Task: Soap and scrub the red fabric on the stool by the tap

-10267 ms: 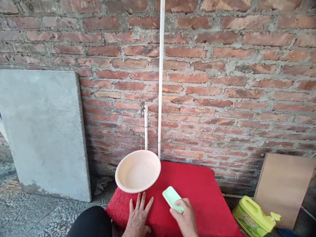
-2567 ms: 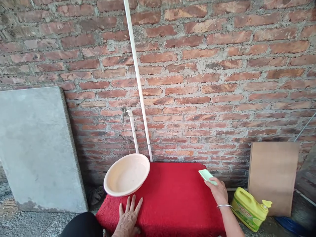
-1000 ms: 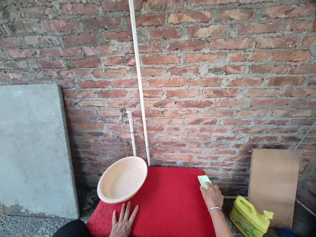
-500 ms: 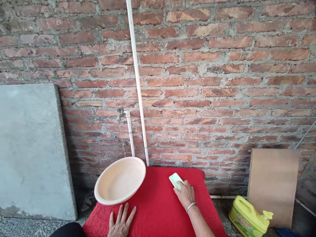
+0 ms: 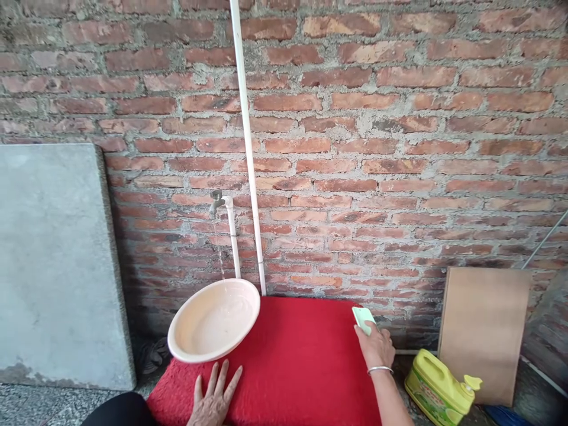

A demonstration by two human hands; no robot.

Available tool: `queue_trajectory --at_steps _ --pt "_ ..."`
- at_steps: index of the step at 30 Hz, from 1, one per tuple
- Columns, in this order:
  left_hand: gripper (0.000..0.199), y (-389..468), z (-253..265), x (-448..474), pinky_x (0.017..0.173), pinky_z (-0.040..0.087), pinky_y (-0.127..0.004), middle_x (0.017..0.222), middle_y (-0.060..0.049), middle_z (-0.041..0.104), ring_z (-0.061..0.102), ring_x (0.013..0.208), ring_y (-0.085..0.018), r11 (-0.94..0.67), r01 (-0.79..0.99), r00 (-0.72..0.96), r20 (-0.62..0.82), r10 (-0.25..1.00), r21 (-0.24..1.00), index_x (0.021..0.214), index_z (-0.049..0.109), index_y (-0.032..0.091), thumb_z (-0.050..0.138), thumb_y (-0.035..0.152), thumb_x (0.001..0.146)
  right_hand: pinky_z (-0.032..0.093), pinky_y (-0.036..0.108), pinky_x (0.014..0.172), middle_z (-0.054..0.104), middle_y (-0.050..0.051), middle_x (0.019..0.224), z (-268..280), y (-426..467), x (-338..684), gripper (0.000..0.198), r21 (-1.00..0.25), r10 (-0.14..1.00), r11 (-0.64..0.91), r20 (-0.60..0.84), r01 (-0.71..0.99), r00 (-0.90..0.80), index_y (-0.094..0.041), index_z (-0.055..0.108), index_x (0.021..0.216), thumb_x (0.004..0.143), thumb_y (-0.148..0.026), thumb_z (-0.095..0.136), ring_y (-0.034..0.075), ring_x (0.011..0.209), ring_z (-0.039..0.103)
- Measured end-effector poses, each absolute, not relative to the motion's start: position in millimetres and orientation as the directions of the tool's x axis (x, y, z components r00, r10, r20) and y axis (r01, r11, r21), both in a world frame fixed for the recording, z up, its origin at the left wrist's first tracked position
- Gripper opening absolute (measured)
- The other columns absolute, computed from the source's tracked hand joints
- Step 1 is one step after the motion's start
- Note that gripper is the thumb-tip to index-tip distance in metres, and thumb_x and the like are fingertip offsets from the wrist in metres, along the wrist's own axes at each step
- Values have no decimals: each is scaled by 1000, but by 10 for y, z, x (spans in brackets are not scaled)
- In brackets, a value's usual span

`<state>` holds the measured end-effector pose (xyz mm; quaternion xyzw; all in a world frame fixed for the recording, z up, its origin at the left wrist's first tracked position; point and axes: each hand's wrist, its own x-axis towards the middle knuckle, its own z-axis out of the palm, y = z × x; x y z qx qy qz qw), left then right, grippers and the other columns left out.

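My right hand (image 5: 376,348), with a metal bangle at the wrist, grips a pale green scrub brush (image 5: 362,318) at the far right edge of a red cloth (image 5: 306,361). The underside of the brush is hidden against the cloth. Fingers spread, my left hand (image 5: 215,396) lies flat on the cloth at the lower left, just below the rim of a cream plastic basin (image 5: 195,355). The basin sits tilted at the cloth's left side. A thin stream of water runs into it from a tap (image 5: 216,203).
A brick wall (image 5: 355,165) stands behind, with a white pipe (image 5: 248,148) running up it. At left leans a grey slab (image 5: 53,260). On the right are a yellow detergent jug (image 5: 437,387) and a brown board (image 5: 483,331).
My right hand has moved the scrub brush rightward across the red cloth to its edge. My left hand stays in nearly the same place. Water still runs into the basin.
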<state>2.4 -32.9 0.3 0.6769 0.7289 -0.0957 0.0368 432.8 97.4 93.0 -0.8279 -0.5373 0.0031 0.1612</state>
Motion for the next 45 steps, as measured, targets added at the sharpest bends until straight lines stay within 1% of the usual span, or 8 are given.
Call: queue_trajectory --at_steps 9,12,18,21,30,36,42,45 --pt "103 -367 42 26 116 -4 -59 165 -13 7 1 151 -36 69 994 -84 -174 981 -89 154 15 31 63 31 63 41 30 91 64 3 108 799 1006 3273 31 -280 983 51 181 959 0 -38 70 111 82 -45 65 20 102 62" --pt "103 -376 6 28 116 -6 -60 165 -13 7 1 151 -36 76 993 -90 -155 984 -93 154 15 31 64 30 64 42 33 91 63 5 109 816 1031 3390 30 -270 987 -11 151 963 54 -38 70 111 83 -44 64 22 103 62" --pt "104 -374 -73 36 116 -8 -60 165 -13 7 0 151 -35 84 989 -99 -122 988 -123 154 16 31 62 23 61 46 41 84 62 16 113 944 1058 4281 44 -246 901 -395 83 885 425 -26 65 125 91 -47 47 30 101 64" --pt "106 -369 -94 30 115 -9 -60 165 -14 6 -1 151 -35 82 991 -96 -122 988 -109 154 16 32 61 20 59 48 40 81 62 17 112 973 994 4538 50 -259 848 -488 84 834 523 -25 63 129 93 -52 40 30 100 65" --pt "106 -409 -5 74 116 -11 -59 165 -13 4 -3 151 -34 87 988 -104 -128 986 -130 154 14 32 61 18 60 45 31 90 63 3 111 817 1047 4137 34 -284 945 -263 116 922 305 -38 69 116 85 -50 59 20 100 64" --pt "100 -447 72 97 117 -10 -58 165 -11 4 -3 151 -32 88 990 -103 -141 985 -108 154 18 33 62 23 65 47 42 83 61 18 111 846 991 4459 48 -253 875 -432 115 866 470 -24 65 127 91 -50 46 32 100 63" --pt "98 -484 224 122 119 -6 -56 164 -9 8 1 151 -33 102 995 -104 -158 982 -21 152 23 34 67 24 65 47 27 82 64 3 104 762 997 4351 35 -278 937 -284 122 917 327 -37 71 113 85 -53 56 18 92 65" --pt "103 -482 192 5 119 2 -58 164 -9 11 6 151 -34 58 998 -53 -180 982 24 151 25 37 75 32 61 48 31 80 65 6 101 734 1013 4348 35 -264 924 -314 138 912 357 -33 72 112 85 -49 57 22 90 65"
